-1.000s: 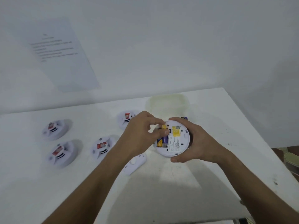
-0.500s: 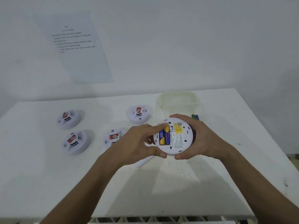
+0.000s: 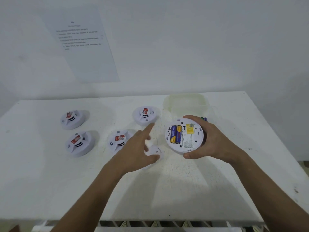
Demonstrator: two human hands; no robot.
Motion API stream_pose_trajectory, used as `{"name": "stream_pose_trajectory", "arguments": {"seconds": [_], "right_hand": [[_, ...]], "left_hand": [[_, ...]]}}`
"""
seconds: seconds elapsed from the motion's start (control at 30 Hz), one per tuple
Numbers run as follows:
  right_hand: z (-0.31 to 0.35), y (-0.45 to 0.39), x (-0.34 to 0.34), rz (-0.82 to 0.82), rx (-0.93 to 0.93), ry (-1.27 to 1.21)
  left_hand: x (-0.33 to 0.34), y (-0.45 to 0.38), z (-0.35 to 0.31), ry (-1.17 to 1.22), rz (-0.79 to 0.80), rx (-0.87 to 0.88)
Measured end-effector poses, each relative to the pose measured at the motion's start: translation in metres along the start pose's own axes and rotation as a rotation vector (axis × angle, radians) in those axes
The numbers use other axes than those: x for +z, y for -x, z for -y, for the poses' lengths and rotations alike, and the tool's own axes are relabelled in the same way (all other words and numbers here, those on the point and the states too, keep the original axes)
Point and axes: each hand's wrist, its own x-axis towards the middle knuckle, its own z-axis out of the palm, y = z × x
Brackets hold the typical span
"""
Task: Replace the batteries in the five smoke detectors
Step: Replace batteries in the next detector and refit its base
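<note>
My right hand (image 3: 212, 139) grips a round white smoke detector (image 3: 184, 135) turned back side up, above the table. Its open compartment shows two blue and yellow batteries (image 3: 175, 133) beside a yellow label. My left hand (image 3: 138, 148) hovers with spread fingers just left of it, over a small white battery cover (image 3: 154, 152) lying on the table; the hand is blurred and I cannot tell if it touches the cover. Several other white smoke detectors with red stickers sit face up on the left: (image 3: 72, 119), (image 3: 78, 143), (image 3: 118, 141), (image 3: 145, 115).
A translucent plastic container (image 3: 186, 102) stands at the back of the white table (image 3: 50, 181), with loose batteries (image 3: 204, 118) peeking out behind my right hand. A printed sheet (image 3: 83, 44) hangs on the wall. The table's front edge runs along the bottom.
My left hand has let go of the held detector and moved left and down over the battery cover. The right hand keeps holding the detector, both batteries now fully visible.
</note>
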Motion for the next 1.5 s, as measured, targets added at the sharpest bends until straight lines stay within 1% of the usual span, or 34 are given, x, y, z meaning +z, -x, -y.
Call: {"name": "stream_pose_trajectory", "arguments": {"seconds": [0.03, 0.1, 0.17, 0.23, 0.43, 0.67, 0.73, 0.83, 0.9, 1.0, 1.07, 1.1, 1.13, 1.2, 1.27, 1.3, 1.37, 1.5], "right_hand": [[-0.002, 0.002, -0.002, -0.006, 0.006, 0.002], [-0.005, 0.006, -0.004, -0.012, 0.012, 0.002], [-0.007, 0.009, -0.004, -0.013, 0.017, -0.003], [-0.008, 0.011, -0.003, -0.014, 0.027, -0.001], [-0.009, 0.016, -0.002, -0.015, 0.042, 0.002], [-0.010, 0.017, 0.001, 0.009, 0.047, -0.005], [-0.009, 0.016, 0.002, 0.014, 0.045, -0.003], [-0.008, 0.015, 0.005, 0.021, 0.041, 0.000], [-0.007, 0.015, 0.006, 0.017, 0.038, 0.007], [-0.006, 0.015, 0.006, 0.010, 0.034, 0.008], [-0.004, 0.013, 0.007, 0.011, 0.026, 0.003], [-0.002, 0.012, 0.008, 0.015, 0.018, -0.002], [-0.001, 0.010, 0.010, 0.019, 0.006, -0.006], [0.002, 0.007, 0.013, 0.022, -0.019, -0.007], [0.005, 0.004, 0.016, 0.016, -0.045, -0.004], [0.006, 0.003, 0.017, 0.014, -0.058, -0.007], [0.008, 0.002, 0.018, 0.014, -0.072, -0.020], [0.010, 0.003, 0.016, 0.021, -0.066, -0.029]], "left_hand": [[0.006, 0.001, 0.007, -0.107, 0.006, -0.057], [0.021, 0.004, 0.017, -0.240, 0.046, -0.126], [0.034, 0.005, 0.022, -0.336, 0.060, -0.137], [0.039, 0.004, 0.024, -0.377, 0.042, -0.161], [0.042, 0.004, 0.035, -0.326, 0.020, -0.276], [0.048, 0.011, 0.038, -0.172, -0.094, -0.197], [0.049, 0.013, 0.035, -0.151, -0.107, -0.246], [0.043, 0.015, 0.029, -0.136, -0.057, -0.342], [0.031, 0.016, 0.020, -0.098, -0.080, -0.364], [0.002, 0.016, -0.003, -0.014, -0.278, -0.286], [-0.015, 0.015, -0.023, 0.082, -0.382, -0.146], [-0.020, 0.013, -0.032, 0.124, -0.386, -0.065], [-0.023, 0.012, -0.040, 0.151, -0.355, 0.009], [-0.024, 0.009, -0.053, 0.172, -0.218, 0.099], [-0.021, 0.004, -0.059, 0.145, -0.089, 0.135], [-0.019, 0.002, -0.060, 0.128, -0.049, 0.138], [-0.017, -0.002, -0.060, 0.117, -0.010, 0.125], [-0.019, -0.006, -0.058, 0.124, 0.011, 0.117]]}}
